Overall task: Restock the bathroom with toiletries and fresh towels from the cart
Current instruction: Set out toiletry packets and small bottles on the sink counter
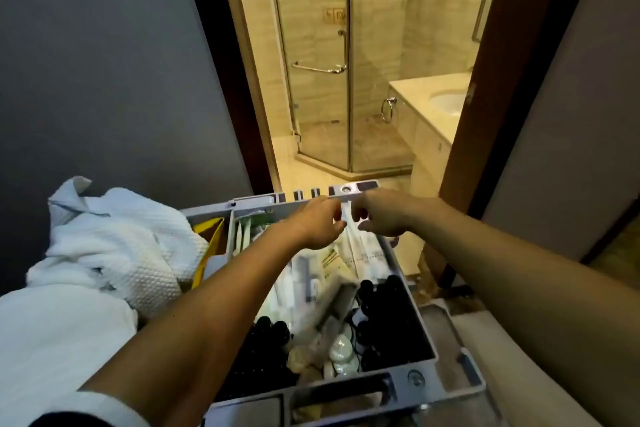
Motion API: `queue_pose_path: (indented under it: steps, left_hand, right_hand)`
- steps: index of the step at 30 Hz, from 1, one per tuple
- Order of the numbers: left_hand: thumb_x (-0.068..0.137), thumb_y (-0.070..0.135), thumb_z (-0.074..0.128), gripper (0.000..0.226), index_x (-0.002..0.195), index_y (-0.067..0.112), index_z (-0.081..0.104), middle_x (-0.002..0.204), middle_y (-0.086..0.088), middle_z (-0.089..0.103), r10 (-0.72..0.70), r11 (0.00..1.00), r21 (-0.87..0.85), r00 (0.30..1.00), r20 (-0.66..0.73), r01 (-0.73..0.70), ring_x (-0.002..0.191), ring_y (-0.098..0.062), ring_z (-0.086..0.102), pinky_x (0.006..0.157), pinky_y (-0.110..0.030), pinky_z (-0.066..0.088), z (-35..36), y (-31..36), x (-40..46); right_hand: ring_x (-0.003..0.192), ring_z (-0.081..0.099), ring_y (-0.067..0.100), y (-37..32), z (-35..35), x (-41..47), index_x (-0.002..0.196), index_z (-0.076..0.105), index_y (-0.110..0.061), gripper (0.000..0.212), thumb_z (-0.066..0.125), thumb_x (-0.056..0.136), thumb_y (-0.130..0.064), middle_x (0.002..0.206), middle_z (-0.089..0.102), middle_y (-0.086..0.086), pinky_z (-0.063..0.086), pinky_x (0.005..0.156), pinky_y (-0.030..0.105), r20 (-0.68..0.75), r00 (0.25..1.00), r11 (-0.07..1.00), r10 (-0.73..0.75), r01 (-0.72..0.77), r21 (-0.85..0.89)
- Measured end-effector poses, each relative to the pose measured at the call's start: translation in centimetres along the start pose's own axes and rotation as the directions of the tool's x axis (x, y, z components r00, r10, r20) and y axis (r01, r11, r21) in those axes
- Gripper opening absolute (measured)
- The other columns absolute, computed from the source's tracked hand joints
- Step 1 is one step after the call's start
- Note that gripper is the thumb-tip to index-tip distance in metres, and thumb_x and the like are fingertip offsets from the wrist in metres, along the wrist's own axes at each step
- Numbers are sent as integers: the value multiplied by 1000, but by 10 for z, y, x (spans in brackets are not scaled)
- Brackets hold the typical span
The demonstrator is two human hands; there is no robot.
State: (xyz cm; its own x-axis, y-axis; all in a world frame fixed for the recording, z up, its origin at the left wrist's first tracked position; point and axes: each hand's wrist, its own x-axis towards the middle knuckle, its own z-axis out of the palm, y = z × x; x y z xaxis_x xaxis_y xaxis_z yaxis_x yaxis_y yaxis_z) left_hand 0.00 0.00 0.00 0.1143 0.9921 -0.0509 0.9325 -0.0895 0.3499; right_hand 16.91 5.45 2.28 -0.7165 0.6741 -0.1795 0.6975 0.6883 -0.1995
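Standing at the bathroom doorway, reaching over the grey cart tray (408, 274), white towels (114, 246) heaped at its left, not yet carried in. Pinching a pale sachet (347, 218) at the tray's far end, left hand (320, 222) and right hand (381, 215) both clamped on it. Risking tearing it by pulling apart, or dragging loose packets out over the rim.

The cart tray (414, 291) looks like matt grey plastic. The white towels (114, 250) are rough waffle-weave cloth. The shower door (311, 80) is glossy glass with shiny metal rails.
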Motion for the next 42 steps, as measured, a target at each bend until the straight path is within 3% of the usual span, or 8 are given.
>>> queue_pose_path:
  steps: [7,14,19,23,26,32,36,42]
  left_hand:
    - [98,24,55,22,119,22,62,116,-2,62,-13,995,-95,986,165,29,90,-16,54,77,-28,42,50,-12,7]
    - [97,15,55,25,118,17,67,116,-3,66,-38,987,-142,967,253,76,96,-19,59,83,-33,48,65,-6,8]
    - [94,9,51,26,111,13,71,114,-7,68,-106,979,-141,960,260,146,102,-26,62,90,-39,52,66,0,9]
    - [96,7,50,29,116,14,69,121,-5,66,-149,965,-172,955,256,197,107,-23,60,95,-37,50,65,-2,3]
    - [95,4,48,32,117,15,69,124,-5,65,-181,955,-187,954,240,229,110,-22,59,98,-37,49,65,-2,-3]
    - [90,-5,52,44,129,16,57,127,-7,58,-282,877,-370,952,122,307,111,-22,56,82,-29,50,60,-6,-13]
    - [83,22,79,67,140,23,44,129,5,51,-388,668,-699,921,-34,255,116,-12,50,88,-29,48,49,3,-17]
    - [100,18,55,11,107,20,63,100,-1,73,-444,424,-901,888,-119,92,95,-16,70,78,-23,58,27,17,-13]
  right_hand:
    - [105,57,16,24,41,3,116,70,-24,29,62,92,-8,123,62,0,41,79,25,156,987,999,37,-38,9]
    - [119,50,21,32,58,20,134,58,-25,54,71,85,-7,133,55,-1,47,97,36,242,958,954,-154,208,-217]
    - [108,56,20,33,60,31,123,59,-22,41,74,85,-18,120,60,0,49,86,31,231,923,836,-307,378,-398]
    - [97,58,21,35,59,35,100,59,-21,28,78,81,-16,107,62,3,40,71,28,303,907,829,-294,399,-392]
    - [101,59,21,40,54,32,105,66,-18,22,73,85,-14,108,62,3,42,72,27,286,901,837,-327,417,-355]
    - [89,60,10,35,21,30,101,72,-18,12,71,89,-22,100,67,-3,54,82,32,-48,930,929,-366,368,46]
    - [82,62,11,17,0,35,96,71,-14,11,73,88,-21,88,67,-3,53,73,26,-292,941,836,-171,295,462]
    - [64,63,0,-6,-5,40,88,69,-13,6,71,90,-19,78,68,0,48,56,12,-246,968,613,-56,228,757]
